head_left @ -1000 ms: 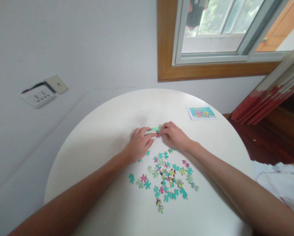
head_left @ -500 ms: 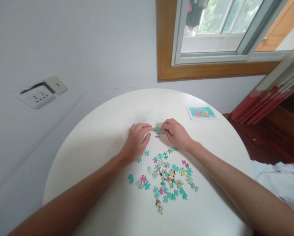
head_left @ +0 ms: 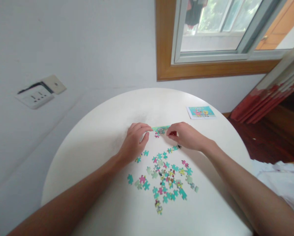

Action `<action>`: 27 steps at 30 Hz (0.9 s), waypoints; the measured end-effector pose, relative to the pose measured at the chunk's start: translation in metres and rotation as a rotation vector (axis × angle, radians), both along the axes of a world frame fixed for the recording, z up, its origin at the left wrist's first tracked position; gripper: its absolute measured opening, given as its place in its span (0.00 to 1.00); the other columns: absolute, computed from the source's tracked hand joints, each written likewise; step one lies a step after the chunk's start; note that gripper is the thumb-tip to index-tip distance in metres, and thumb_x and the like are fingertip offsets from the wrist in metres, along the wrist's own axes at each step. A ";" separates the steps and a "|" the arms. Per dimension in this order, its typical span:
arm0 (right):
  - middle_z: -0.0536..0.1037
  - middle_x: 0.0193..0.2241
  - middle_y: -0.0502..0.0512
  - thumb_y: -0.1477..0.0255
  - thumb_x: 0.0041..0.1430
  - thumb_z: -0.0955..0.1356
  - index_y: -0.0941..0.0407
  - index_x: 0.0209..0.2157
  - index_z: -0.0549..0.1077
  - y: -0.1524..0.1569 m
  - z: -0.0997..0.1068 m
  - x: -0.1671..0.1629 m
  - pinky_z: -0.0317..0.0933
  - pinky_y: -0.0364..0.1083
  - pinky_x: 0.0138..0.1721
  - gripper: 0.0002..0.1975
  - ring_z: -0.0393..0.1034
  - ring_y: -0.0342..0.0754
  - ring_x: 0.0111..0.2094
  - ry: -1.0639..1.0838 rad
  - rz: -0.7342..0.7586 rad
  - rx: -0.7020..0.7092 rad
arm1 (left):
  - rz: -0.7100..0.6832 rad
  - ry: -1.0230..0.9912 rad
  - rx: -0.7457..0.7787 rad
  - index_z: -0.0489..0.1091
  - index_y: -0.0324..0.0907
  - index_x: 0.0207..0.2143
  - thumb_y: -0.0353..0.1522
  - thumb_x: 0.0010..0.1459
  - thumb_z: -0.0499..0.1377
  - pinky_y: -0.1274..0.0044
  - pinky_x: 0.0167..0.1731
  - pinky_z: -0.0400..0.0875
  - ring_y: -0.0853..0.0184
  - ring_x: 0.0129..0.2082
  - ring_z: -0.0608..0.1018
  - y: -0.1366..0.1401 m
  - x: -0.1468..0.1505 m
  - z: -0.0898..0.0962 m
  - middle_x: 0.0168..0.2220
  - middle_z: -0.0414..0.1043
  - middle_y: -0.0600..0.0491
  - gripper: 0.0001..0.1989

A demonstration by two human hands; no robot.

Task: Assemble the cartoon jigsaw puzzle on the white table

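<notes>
A strip of joined jigsaw pieces (head_left: 161, 129), mostly green and teal, lies on the white table between my hands. My left hand (head_left: 136, 139) rests at its left end, fingers stretched out and thumb apart, with a fingertip against the strip. At the right end, my right hand (head_left: 186, 136) has its fingers curled towards the thumb. Whatever may sit between those fingertips is hidden. A pink jigsaw piece (head_left: 157, 134) juts from the strip's lower edge. Nearer to me lies a scattered pile of loose jigsaw pieces (head_left: 171, 179) in teal, pink, yellow and pale green.
The round white table (head_left: 88, 144) stands against a wall. At its far right lies a picture card (head_left: 201, 112) with cartoon figures. A few joined pieces (head_left: 173, 149) lie just below my right hand. Wall sockets (head_left: 36, 96) are at left, a red and white curtain (head_left: 262, 90) at right.
My right hand has shifted right along the strip, uncovering more of its middle and right part. My left hand has hardly moved.
</notes>
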State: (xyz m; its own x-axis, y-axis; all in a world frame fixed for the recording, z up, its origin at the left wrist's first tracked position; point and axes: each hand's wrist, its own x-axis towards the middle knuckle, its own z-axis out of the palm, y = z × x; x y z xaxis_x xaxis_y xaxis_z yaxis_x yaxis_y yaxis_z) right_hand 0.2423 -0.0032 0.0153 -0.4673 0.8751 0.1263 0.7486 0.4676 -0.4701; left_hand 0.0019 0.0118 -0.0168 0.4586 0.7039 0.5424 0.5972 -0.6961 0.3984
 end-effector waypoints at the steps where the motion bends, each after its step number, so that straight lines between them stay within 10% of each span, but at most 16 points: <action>1: 0.78 0.28 0.54 0.78 0.56 0.65 0.55 0.31 0.78 -0.001 0.000 -0.001 0.55 0.44 0.32 0.09 0.67 0.44 0.28 -0.014 0.001 -0.006 | 0.000 0.002 0.000 0.74 0.43 0.41 0.25 0.61 0.53 0.65 0.51 0.66 0.61 0.46 0.72 0.000 0.000 0.000 0.43 0.74 0.50 0.11; 27: 0.77 0.26 0.53 0.75 0.58 0.65 0.55 0.28 0.75 0.002 -0.010 -0.004 0.51 0.44 0.29 0.08 0.64 0.43 0.26 -0.096 -0.063 0.035 | -0.160 0.016 -0.031 0.72 0.43 0.29 0.25 0.56 0.61 0.69 0.46 0.68 0.65 0.40 0.75 0.000 0.001 0.002 0.37 0.76 0.53 0.05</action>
